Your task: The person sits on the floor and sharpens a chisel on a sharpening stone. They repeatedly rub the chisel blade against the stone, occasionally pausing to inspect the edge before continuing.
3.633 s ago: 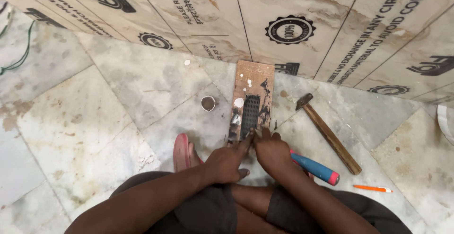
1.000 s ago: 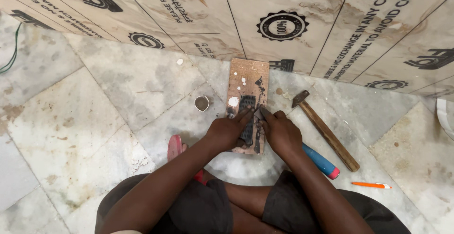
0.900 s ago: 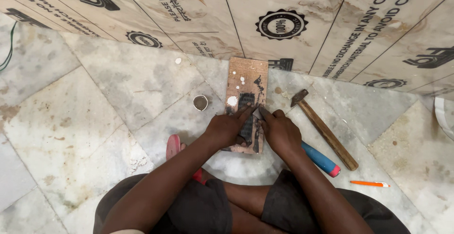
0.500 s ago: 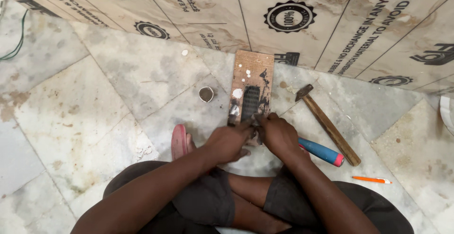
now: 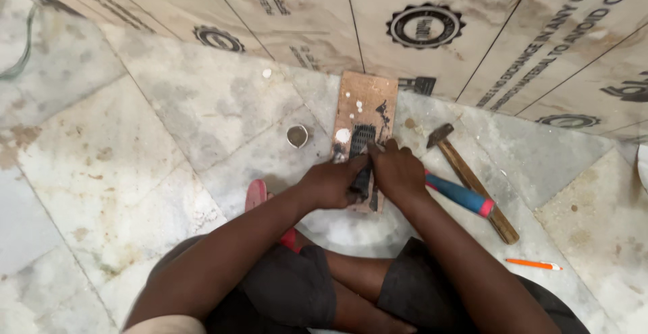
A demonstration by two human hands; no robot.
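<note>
We see both hands meeting over a small wooden board (image 5: 366, 115) that lies flat on the marble floor (image 5: 169, 118). The left hand (image 5: 331, 184) is curled, its fingers closing on the near end of a dark ribbed strip (image 5: 361, 146), a narrow black piece with a cross-hatched, file-like face that runs lengthwise along the board. The right hand (image 5: 398, 171) lies just beside it, fingers bent and pressed down on the same strip from the other side, so the two hands touch or nearly touch over it. We cannot tell how much of the strip lies under the palms; only its far end shows beyond the fingertips.

The board is a plain brown rectangle, rough and flecked with white paint spots and a black smear. Its near edge is covered by the hands.

Just outside the right hand lies a tool with a smooth blue handle tipped in red (image 5: 460, 196); its working end is hidden beneath the wrist. Beyond that, a hammer (image 5: 469, 179) with a worn wooden shaft and dull metal head rests at a slant. Further out lies a thin orange pencil (image 5: 533, 264).

Out past the left hand sits a small round metal cap (image 5: 297, 135), open side up. Near the left forearm a pink sandal (image 5: 256, 196) is partly hidden by the arm.

Beyond both hands, plywood sheets (image 5: 418, 23) with printed round stamps fill the top, cut off by the frame.
</note>
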